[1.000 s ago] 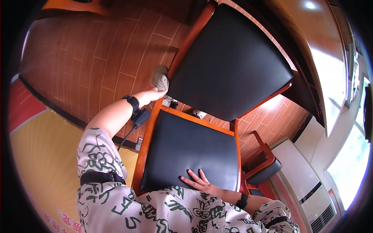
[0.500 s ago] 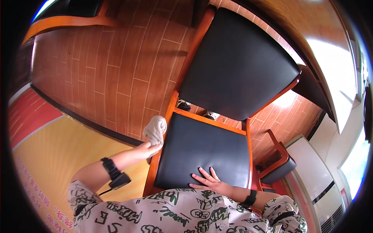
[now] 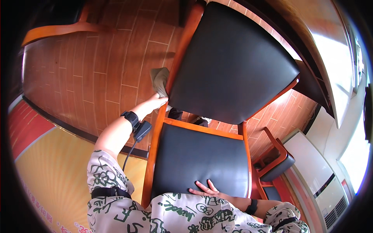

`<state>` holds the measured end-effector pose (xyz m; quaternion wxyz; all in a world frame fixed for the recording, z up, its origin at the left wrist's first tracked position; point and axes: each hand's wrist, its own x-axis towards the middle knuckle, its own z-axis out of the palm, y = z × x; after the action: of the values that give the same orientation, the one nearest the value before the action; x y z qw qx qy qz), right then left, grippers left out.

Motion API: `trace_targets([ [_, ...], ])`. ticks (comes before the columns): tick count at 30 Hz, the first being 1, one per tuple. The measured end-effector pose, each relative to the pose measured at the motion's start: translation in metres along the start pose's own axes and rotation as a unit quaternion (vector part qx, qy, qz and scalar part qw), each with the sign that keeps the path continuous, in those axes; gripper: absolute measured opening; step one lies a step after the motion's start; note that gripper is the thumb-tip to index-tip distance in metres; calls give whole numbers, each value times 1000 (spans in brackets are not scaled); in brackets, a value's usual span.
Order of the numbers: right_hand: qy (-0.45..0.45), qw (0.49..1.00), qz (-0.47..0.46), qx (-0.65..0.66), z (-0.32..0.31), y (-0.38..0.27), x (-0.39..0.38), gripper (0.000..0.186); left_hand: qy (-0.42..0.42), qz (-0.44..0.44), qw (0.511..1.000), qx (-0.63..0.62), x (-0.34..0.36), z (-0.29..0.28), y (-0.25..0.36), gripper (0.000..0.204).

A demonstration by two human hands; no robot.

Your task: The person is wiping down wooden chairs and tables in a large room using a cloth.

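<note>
A wooden chair with a black seat [image 3: 233, 62] and black padded backrest [image 3: 200, 159] stands in front of me. My left hand [image 3: 157, 99] grips a greyish-brown cloth [image 3: 158, 79] against the chair's left wooden side, where the seat meets the backrest. My right hand [image 3: 204, 190] rests on the black backrest near my shirt, fingers spread and holding nothing. A dark strap device with a cable is on my left forearm.
Another chair [image 3: 58, 29] is at upper left, a third [image 3: 278, 165] at right. A polished table [image 3: 318, 31] runs along the upper right, with a white air-conditioner unit [image 3: 311, 167] below it. Brown plank flooring [image 3: 101, 70] borders a yellow-and-red printed surface [image 3: 54, 159].
My left hand with the cloth came down beside the backrest, then moved up again along the wooden side to the seat. My right hand stays on the backrest.
</note>
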<state>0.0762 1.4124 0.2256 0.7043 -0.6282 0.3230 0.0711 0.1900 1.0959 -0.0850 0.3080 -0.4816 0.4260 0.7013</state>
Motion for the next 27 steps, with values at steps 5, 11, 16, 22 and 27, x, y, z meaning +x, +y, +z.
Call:
trace_targets([
  [5,56,996,-12,74,4,4,3,65,45,165,984,59,10,-8,8,42],
  [11,185,981,-25,46,22,3,5,60,126,401,890,178,-9,-13,173,41],
  [16,121,991,-28,56,-3,1,4,59,231,573,759,206,-33,1,282,48],
  [22,174,978,-55,103,7,4,-1,57,333,620,685,189,-10,19,219,47],
  [27,155,987,-34,16,2,2,-2,57,107,226,966,67,-4,4,108,48],
])
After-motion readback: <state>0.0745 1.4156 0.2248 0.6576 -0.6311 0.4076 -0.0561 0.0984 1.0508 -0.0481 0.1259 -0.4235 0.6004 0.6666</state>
